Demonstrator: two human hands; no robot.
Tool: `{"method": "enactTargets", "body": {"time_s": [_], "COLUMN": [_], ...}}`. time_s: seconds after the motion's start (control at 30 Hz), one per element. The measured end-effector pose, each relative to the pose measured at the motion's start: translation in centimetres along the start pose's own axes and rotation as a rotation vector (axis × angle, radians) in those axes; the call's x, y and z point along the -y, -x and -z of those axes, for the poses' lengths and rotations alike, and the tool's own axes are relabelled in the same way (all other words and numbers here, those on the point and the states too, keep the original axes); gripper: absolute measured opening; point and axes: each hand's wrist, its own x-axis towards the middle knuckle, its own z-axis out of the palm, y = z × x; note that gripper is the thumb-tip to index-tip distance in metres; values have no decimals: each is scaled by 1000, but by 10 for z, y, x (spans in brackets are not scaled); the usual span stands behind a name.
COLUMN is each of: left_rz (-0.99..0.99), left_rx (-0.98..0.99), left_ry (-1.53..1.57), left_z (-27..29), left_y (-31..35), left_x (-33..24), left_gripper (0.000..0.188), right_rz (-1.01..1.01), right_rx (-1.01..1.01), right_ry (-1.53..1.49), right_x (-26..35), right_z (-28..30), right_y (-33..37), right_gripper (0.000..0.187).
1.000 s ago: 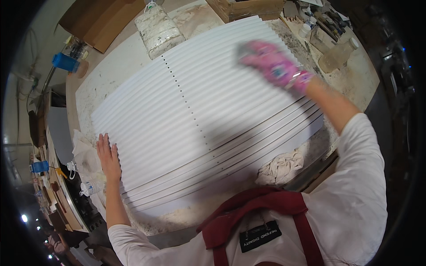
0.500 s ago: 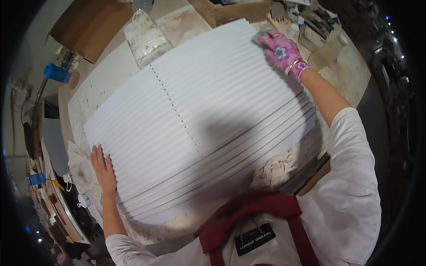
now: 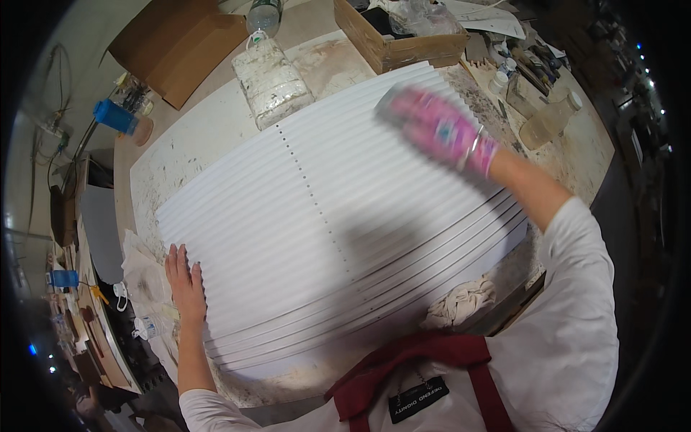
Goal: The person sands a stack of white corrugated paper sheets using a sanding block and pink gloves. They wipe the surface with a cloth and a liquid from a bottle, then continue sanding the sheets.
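A broad spread of white overlapping strips [image 3: 259, 216], fanned like shingles, lies across the table in front of me. A row of small dark dots runs down it. My left hand [image 3: 187, 284], bare, rests along its left edge with the fingers stretched out. Over the far right part is my right hand [image 3: 439, 129], in a pink flowered glove with grey at the fingertips. Motion smears its fingers, so whether anything is in them does not show. The glove's underside is hidden.
A plastic-wrapped block [image 3: 270, 79] touches the far edge of the strips. Behind stand an open cardboard flap box [image 3: 176, 47] and a filled cardboard box [image 3: 403, 50]. A cloudy bottle [image 3: 551, 122] lies at right. A crumpled cloth [image 3: 461, 302] sits at the near edge.
My gloved right hand has moved left and inward from the right edge of the strips. The left hand stays at the left edge. The whole view has shifted slightly.
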Motion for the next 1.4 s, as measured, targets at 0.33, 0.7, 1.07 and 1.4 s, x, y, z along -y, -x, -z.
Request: {"method": "enactTargets", "body": {"time_s": [0.33, 0.7, 1.07, 1.4], "left_rz": [-23, -51, -11, -66], "left_rx": [-1, -26, 1, -21], "left_ry": [18, 29, 38, 18], "left_z": [-3, -5, -1, -5], "left_y": [-2, -3, 1, -9], "left_x": [0, 4, 0, -8], "left_gripper": [47, 46, 47, 47], "right_rz": [-179, -388, 310, 215], "right_rx": [-30, 75, -73, -36], "right_ry": [216, 443, -51, -21], "right_x": [-66, -117, 9, -37], "right_z": [3, 30, -37, -20], "right_y": [-40, 4, -72, -55], "right_gripper": [48, 53, 45, 37]}}
